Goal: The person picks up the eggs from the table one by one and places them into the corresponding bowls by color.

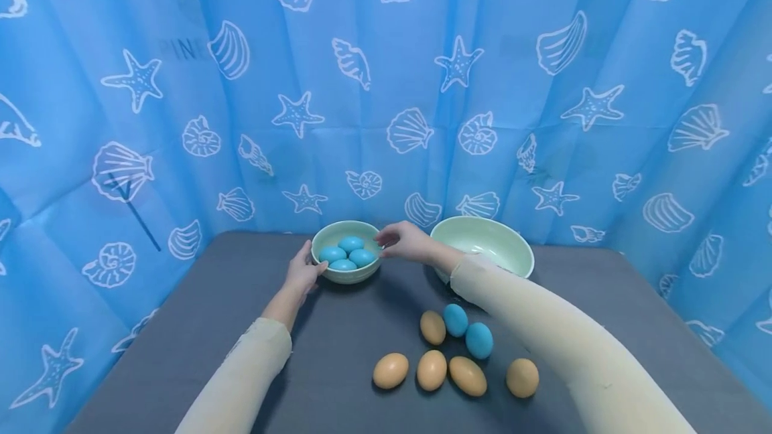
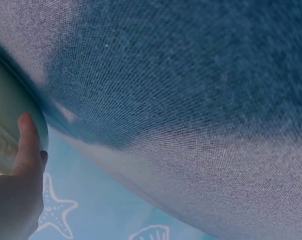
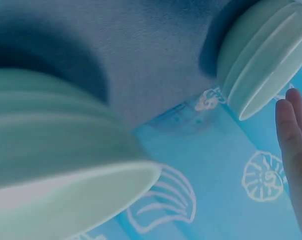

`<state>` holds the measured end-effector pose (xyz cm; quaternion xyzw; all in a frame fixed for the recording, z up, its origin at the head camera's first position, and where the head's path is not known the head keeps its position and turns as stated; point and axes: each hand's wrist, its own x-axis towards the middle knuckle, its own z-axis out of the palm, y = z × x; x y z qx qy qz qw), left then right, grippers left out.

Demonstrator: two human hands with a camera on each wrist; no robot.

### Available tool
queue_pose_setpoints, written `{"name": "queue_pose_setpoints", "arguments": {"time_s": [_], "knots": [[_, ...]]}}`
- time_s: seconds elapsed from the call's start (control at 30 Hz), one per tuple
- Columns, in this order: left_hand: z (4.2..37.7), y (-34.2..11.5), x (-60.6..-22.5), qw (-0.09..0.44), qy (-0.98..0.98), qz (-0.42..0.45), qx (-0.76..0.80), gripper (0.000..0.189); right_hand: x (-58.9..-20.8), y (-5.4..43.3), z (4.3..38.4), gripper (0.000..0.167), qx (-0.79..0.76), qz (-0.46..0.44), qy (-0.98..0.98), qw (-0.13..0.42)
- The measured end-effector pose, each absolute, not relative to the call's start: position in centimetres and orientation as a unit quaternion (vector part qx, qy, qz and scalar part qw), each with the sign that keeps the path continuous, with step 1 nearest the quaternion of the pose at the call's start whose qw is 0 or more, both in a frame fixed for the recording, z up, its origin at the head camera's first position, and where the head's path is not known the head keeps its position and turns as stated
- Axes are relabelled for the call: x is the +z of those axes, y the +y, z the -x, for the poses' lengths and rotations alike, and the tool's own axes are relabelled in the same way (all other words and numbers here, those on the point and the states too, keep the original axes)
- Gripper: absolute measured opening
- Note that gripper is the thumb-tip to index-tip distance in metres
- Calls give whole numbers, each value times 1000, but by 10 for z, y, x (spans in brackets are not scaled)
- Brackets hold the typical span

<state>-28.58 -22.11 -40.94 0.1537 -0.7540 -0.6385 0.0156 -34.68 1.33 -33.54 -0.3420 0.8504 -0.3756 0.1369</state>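
A small pale green bowl (image 1: 346, 278) stands toward the back of the table with several blue eggs (image 1: 351, 244) in it. My left hand (image 1: 301, 273) holds its left side, thumb at the front rim and fingers along the outer wall. At the bowl's right rim hovers my right hand (image 1: 410, 242), fingers loosely bent, with nothing visible in them. In the right wrist view a narrow gap separates those fingers (image 3: 286, 122) from the small bowl (image 3: 263, 55). Under my right forearm, partly hidden, is a larger pale green bowl (image 1: 512, 240).
Nearer me on the dark grey table (image 1: 350, 407) lie two blue eggs, one (image 1: 455, 320) beside the other (image 1: 479, 340). Several brown eggs (image 1: 431, 370) are scattered around them. A blue shell-print curtain (image 1: 374, 106) hangs right behind the bowls.
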Motion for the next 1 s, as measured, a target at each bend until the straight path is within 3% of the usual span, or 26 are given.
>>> {"name": "queue_pose_setpoints", "arguments": {"time_s": [0.57,1.0], "knots": [[284,-225,-408,7,-752,-165,-639,73,-323,74,309,38,-377,346,844,159],[287,-221,-407,-6,-750,-171,-639,72,-335,112,299,54,-382,319,848,182]]}}
